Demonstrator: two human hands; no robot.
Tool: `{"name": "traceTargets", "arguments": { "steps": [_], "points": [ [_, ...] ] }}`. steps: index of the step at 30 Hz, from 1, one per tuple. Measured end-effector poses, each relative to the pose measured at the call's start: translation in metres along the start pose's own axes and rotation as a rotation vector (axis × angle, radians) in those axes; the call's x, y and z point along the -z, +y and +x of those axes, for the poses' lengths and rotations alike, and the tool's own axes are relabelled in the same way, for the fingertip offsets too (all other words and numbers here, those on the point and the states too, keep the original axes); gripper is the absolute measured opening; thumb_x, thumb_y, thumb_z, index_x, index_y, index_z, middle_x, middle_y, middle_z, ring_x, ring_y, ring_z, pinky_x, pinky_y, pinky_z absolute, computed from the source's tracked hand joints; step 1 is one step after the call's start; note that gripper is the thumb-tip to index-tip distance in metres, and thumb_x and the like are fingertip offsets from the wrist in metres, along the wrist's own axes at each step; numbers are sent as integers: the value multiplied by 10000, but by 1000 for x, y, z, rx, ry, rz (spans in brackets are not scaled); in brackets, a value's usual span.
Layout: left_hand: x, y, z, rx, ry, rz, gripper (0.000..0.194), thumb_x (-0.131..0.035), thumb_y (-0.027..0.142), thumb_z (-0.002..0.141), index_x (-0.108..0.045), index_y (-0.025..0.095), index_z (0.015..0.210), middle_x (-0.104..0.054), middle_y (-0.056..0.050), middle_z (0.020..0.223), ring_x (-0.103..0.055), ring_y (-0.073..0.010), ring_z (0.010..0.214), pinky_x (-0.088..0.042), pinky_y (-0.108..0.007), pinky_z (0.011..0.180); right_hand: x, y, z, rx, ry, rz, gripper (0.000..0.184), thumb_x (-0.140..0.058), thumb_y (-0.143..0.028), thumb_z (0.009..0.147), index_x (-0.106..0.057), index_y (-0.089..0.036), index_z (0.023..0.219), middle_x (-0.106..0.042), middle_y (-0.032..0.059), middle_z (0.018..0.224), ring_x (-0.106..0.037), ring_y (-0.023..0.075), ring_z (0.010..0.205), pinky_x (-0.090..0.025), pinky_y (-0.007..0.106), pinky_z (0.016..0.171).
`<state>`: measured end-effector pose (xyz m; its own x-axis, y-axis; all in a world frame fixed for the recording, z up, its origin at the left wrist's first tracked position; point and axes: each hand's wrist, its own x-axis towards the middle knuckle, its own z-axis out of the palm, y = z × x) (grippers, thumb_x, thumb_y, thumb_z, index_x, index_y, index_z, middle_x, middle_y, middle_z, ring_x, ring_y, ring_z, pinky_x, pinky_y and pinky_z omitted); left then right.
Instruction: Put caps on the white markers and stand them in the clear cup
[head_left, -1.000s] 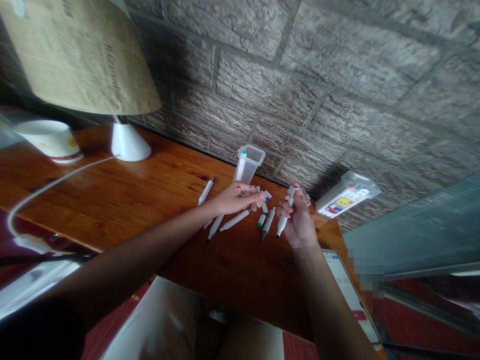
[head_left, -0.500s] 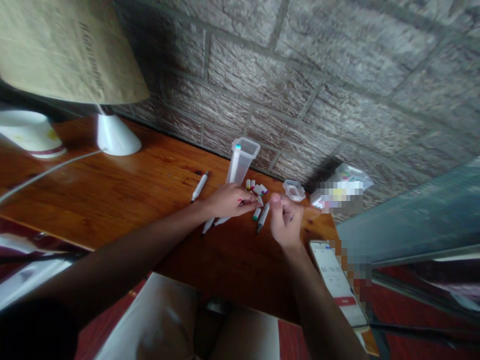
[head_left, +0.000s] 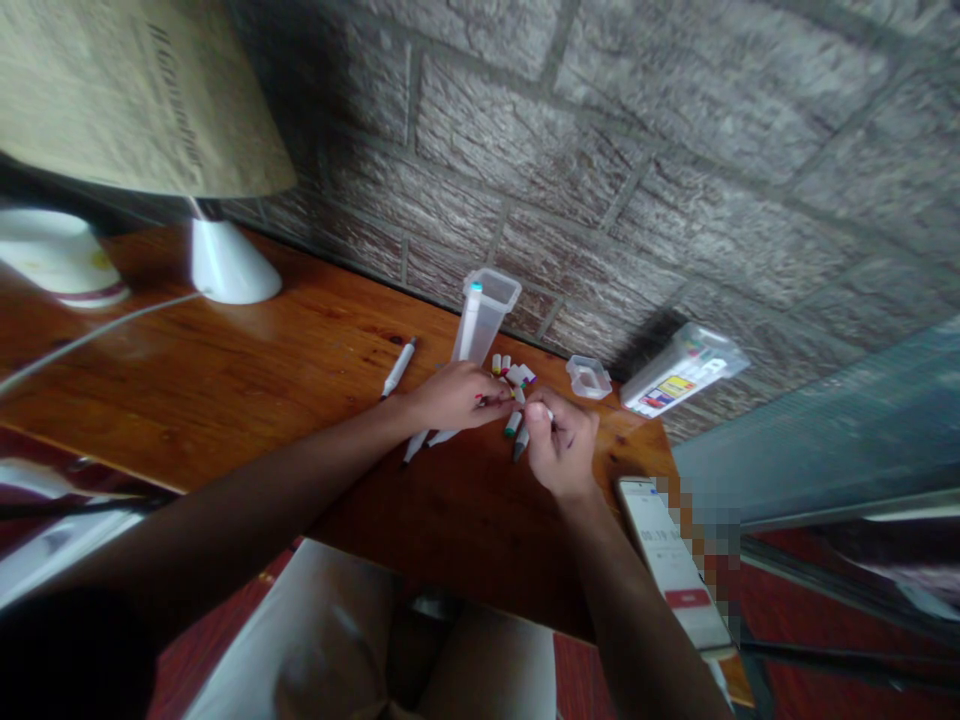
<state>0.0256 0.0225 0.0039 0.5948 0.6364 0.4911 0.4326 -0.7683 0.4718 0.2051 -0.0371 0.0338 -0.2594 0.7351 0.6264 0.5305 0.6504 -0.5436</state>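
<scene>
My left hand rests on the wooden table with its fingers pinched over the heap of white markers with coloured caps. My right hand is curled closed just right of it, gripping a white marker whose tip shows between thumb and fingers. A grey-tipped marker lies just left of that hand. A tall clear plastic holder stands behind the heap with one teal-capped marker inside. One loose marker lies further left.
A clear lid and a clear marker box lie by the brick wall. A phone lies at the right table edge. A lamp base, its cord and a white bowl stand at the left.
My right hand has dropped from raised to low by the marker heap and closed tighter. The lid it covered now shows on the table. My left hand has hardly moved.
</scene>
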Motion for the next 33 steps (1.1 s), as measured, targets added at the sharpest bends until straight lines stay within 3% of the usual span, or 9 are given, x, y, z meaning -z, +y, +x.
{"name": "traceTargets", "arguments": {
  "steps": [5,12,16,19,23,26,29,33],
  "points": [
    [1,1,0,16,21,-30,307,-586,340,898,-654,187,641,-606,-6,559,-510,-117,506,-303,-254,551,1,0,0,-36,33,21,441,-491,-406,964,-367,-223,582,-329,-43,525,-331,108,476,-274,277,515],
    [-1,3,0,50,3,-101,341,-568,381,908,-657,182,647,-631,-17,598,-540,-118,552,-326,-240,574,7,1,0,-9,15,6,307,-473,-400,956,-488,-228,703,-458,-40,547,-410,121,484,-307,273,524],
    [-2,7,3,179,-17,-410,504,-494,496,942,-613,164,581,-582,-7,543,-522,-115,534,-359,-232,560,3,-3,2,112,-32,-47,182,-546,-342,911,-540,-232,765,-606,-5,641,-530,156,586,-369,309,637],
    [-3,12,6,339,-52,-719,577,-489,601,921,-586,163,558,-539,8,508,-495,-111,520,-389,-232,557,-3,-10,6,269,-84,-126,195,-576,-346,866,-549,-232,710,-645,23,676,-573,199,702,-362,364,729],
    [-1,18,8,520,-105,-1241,308,-658,432,877,-661,154,744,-593,23,594,-507,-102,560,-393,-219,555,-8,-16,8,379,-117,-152,156,-590,-330,823,-569,-227,708,-659,36,729,-567,218,783,-361,382,751],
    [1,20,6,628,-203,-1552,201,-646,346,901,-666,149,868,-618,25,644,-519,-92,559,-393,-212,550,-9,-18,7,422,-148,-151,127,-578,-310,812,-582,-226,718,-631,32,713,-542,218,785,-371,386,756],
    [0,18,4,685,-297,-1667,252,-641,398,905,-663,148,926,-657,0,709,-570,-110,594,-422,-221,568,-8,-19,7,426,-171,-153,105,-556,-266,794,-584,-225,701,-585,27,677,-521,219,776,-383,392,756],
    [-5,8,4,663,-219,-1722,206,-696,343,867,-676,151,939,-681,-16,769,-604,-115,672,-435,-217,614,-6,-22,9,410,-183,-81,122,-524,-183,809,-636,-231,796,-640,37,757,-564,234,849,-431,439,861]
  ]
}}
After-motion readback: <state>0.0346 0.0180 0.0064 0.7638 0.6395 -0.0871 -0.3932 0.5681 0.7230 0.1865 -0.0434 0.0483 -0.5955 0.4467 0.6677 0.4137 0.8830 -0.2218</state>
